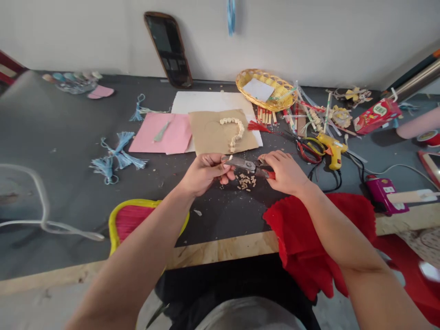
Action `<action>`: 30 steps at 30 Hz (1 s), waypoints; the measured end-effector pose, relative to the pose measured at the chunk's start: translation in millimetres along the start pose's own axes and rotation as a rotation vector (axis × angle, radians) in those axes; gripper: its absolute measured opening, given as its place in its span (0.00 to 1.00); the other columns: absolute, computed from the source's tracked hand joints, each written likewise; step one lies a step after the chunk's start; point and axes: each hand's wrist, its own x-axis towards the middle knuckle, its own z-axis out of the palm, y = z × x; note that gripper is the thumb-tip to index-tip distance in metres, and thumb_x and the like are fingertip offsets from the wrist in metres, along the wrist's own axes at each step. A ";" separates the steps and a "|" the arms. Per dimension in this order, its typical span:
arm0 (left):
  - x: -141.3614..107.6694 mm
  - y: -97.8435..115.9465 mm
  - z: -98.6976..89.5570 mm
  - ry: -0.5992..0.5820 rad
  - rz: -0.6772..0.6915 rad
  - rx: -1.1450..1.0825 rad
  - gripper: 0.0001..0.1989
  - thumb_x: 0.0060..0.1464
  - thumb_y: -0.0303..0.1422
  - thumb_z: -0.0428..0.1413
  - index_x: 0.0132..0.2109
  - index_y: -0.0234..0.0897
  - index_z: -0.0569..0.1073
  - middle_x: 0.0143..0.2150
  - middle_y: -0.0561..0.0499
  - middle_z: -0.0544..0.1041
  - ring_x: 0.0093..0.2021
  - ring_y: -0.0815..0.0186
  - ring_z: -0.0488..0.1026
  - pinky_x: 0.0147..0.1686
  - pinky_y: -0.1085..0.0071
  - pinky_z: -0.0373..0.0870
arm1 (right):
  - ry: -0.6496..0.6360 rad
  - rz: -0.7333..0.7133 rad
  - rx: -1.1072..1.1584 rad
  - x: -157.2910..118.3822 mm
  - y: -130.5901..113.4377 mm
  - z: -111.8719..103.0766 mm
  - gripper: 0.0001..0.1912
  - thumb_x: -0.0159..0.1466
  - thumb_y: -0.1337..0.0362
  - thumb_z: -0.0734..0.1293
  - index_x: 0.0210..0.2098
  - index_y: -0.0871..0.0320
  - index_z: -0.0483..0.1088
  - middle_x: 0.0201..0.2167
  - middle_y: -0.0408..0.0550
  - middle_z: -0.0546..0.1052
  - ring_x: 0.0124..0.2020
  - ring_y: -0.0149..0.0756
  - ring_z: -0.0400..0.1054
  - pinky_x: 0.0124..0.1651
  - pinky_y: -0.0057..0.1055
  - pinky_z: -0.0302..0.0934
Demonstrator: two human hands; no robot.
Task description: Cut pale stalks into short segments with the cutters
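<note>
My right hand (284,173) is closed around the handles of a pair of scissors (246,164), whose blades point left. Between the thumb and fingers of my left hand (208,172) a small pale piece (230,157) is pinched, right at the blade tips. Most of that piece is hidden by the fingers and blades. Just below the scissors lies a loose pile of small pale cut pieces (246,182) on the dark table (220,220). Beyond my hands, a curved row of cream-coloured pieces (238,133) rests on brown paper (209,133).
Blue tassels (120,151) and pink paper (144,133) lie to the left. At the back stand a phone (170,50) and a wicker basket (245,82). A yellow glue gun (332,149) with its cord is at right. Red cloth (319,229) hangs over the front edge.
</note>
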 end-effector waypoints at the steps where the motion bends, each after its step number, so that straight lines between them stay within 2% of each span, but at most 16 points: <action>1: -0.1 -0.1 -0.4 -0.008 -0.003 -0.010 0.13 0.41 0.35 0.70 0.28 0.30 0.77 0.20 0.49 0.78 0.16 0.74 0.69 0.17 0.81 0.65 | -0.002 -0.003 0.009 0.1 -0.5 -0.1 0.18 0.60 0.67 0.62 0.50 0.60 0.66 0.47 0.55 0.75 0.50 0.49 0.66 0.50 0.43 0.59; 5: -1.9 0.3 -0.2 -0.003 -0.005 -0.042 0.14 0.40 0.37 0.70 0.28 0.31 0.77 0.19 0.50 0.77 0.15 0.75 0.69 0.16 0.81 0.64 | -0.002 -0.007 0.022 -0.2 -5.0 -0.8 0.15 0.61 0.66 0.61 0.47 0.61 0.67 0.43 0.55 0.76 0.47 0.47 0.67 0.49 0.40 0.60; 10: -2.4 -0.7 3.3 0.069 0.024 -0.031 0.15 0.40 0.38 0.70 0.28 0.31 0.77 0.20 0.51 0.78 0.16 0.75 0.68 0.16 0.81 0.63 | 0.005 0.049 -0.033 -0.6 -12.7 1.5 0.11 0.62 0.65 0.61 0.44 0.60 0.68 0.40 0.54 0.77 0.43 0.45 0.69 0.46 0.38 0.59; 14: 1.4 -4.1 5.4 0.166 0.080 0.024 0.15 0.41 0.39 0.69 0.28 0.32 0.76 0.25 0.50 0.80 0.20 0.74 0.71 0.20 0.79 0.67 | 0.058 0.140 -0.103 -0.1 -15.7 7.4 0.13 0.63 0.64 0.61 0.46 0.61 0.68 0.42 0.55 0.76 0.45 0.46 0.68 0.45 0.38 0.57; 18: 3.5 -7.8 6.8 0.244 0.126 0.069 0.13 0.42 0.37 0.68 0.30 0.33 0.76 0.27 0.49 0.80 0.23 0.73 0.73 0.23 0.78 0.69 | 0.095 0.133 -0.129 -0.2 -13.5 8.4 0.18 0.62 0.65 0.63 0.51 0.60 0.67 0.46 0.54 0.76 0.49 0.48 0.66 0.46 0.40 0.55; 22: 2.9 -8.0 6.8 0.206 0.112 0.098 0.11 0.44 0.36 0.67 0.30 0.32 0.77 0.25 0.49 0.80 0.21 0.73 0.72 0.22 0.78 0.68 | 0.072 0.075 -0.128 -1.0 -8.8 4.1 0.21 0.61 0.66 0.64 0.54 0.59 0.66 0.48 0.53 0.76 0.50 0.48 0.65 0.48 0.41 0.54; 30: 0.8 -2.8 5.7 0.103 0.008 -0.010 0.12 0.40 0.35 0.69 0.28 0.32 0.76 0.21 0.50 0.79 0.16 0.74 0.69 0.17 0.79 0.66 | 0.061 0.016 -0.069 -1.1 -4.2 2.3 0.20 0.62 0.66 0.62 0.54 0.61 0.67 0.47 0.54 0.76 0.49 0.47 0.67 0.51 0.42 0.58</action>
